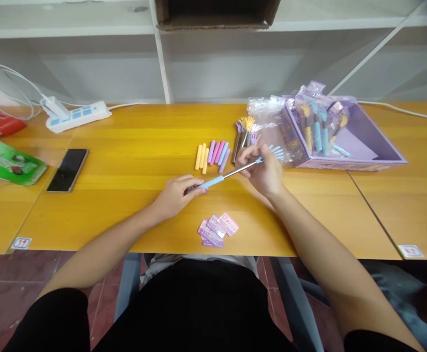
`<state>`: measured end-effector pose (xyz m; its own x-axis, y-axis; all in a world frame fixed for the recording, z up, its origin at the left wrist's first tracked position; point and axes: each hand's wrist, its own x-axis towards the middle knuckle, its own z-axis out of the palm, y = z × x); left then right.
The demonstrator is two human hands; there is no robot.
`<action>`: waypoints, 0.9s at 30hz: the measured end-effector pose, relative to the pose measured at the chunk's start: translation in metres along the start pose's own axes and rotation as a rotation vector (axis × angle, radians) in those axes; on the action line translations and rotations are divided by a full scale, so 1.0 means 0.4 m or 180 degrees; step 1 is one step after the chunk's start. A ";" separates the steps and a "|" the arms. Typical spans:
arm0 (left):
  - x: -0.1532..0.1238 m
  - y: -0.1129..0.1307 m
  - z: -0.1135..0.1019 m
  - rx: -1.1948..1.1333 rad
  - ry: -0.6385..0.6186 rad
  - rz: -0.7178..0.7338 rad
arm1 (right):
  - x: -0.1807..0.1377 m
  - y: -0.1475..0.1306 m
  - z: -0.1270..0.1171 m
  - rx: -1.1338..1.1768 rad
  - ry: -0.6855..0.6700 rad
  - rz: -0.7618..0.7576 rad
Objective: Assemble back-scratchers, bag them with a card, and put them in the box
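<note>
A telescopic back scratcher (231, 172) with a light blue grip and a blue hand-shaped head is stretched out between my two hands. My left hand (178, 195) is closed around the grip end. Near the head, my right hand (264, 168) pinches the scratcher, its fingers covering part of the rod. Just behind lie several loose coloured grip sleeves (213, 155) in yellow, purple, pink and blue. Beside my right hand rests a bunch of back scratchers (243, 132) with yellow and purple heads. Several small printed cards (213, 231) lie overlapping near the table's front edge.
A purple box (348, 161) at right holds bagged back scratchers (318, 129), with clear plastic bags (266, 115) beside it. At left are a phone (68, 170), a power strip (79, 116) and a green package (10, 159). A cardboard box (216, 24) sits on the shelf.
</note>
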<state>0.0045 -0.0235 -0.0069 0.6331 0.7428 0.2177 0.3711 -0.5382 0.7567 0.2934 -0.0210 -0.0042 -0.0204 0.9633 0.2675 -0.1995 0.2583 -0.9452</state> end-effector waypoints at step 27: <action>-0.022 0.014 0.028 -0.0048 0.0027 0.0117 | -0.043 0.019 0.052 -0.0034 -0.0816 -0.0288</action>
<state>0.0087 -0.0376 -0.0114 0.6405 0.7259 0.2507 0.3373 -0.5592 0.7574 0.2717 -0.0371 -0.0119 -0.2507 0.8868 0.3883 -0.2014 0.3446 -0.9169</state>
